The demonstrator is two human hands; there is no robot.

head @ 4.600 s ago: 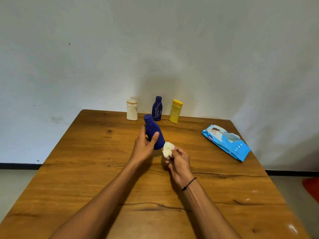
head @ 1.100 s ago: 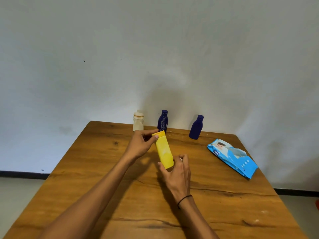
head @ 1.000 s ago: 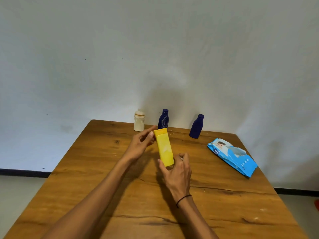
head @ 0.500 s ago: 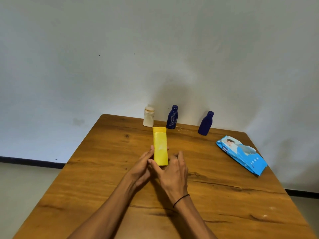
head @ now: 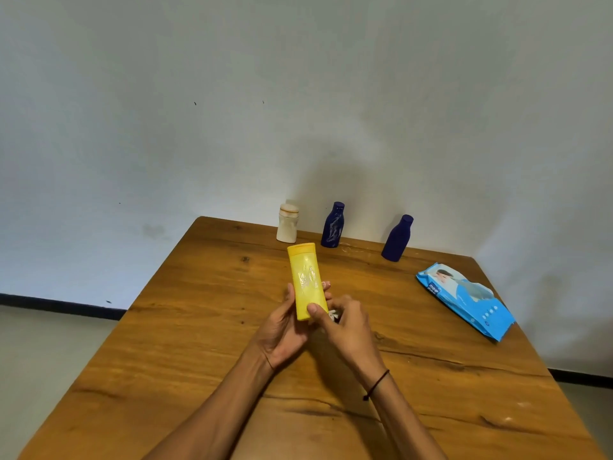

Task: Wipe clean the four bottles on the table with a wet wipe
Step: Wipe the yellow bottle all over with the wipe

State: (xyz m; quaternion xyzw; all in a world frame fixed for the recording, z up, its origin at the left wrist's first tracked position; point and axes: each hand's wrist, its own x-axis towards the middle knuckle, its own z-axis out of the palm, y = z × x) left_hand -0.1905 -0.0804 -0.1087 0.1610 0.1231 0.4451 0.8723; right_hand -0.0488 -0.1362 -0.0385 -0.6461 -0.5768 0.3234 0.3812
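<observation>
**Yellow bottle under the wipe**

Above the middle of the wooden table point(head: 205, 327), the left hand point(head: 282, 330) grips the yellow bottle point(head: 306, 283) near its base, cap pointing away. The right hand point(head: 348, 327) pinches a bunched white wet wipe point(head: 333, 315) against the bottle's lower end. This looks like the wiping step for this bottle. Next, the wipe likely needs to travel up toward the cap while the left hand turns the bottle. Three other bottles stand along the far edge: cream bottle point(head: 288, 223), dark blue bottle point(head: 332, 224), second blue bottle point(head: 397, 238).

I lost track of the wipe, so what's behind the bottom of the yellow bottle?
A bit of white wipe peeks out behind the yellow bottle, under the right hand. The rest is covered. The left hand holds the bottle.
</observation>
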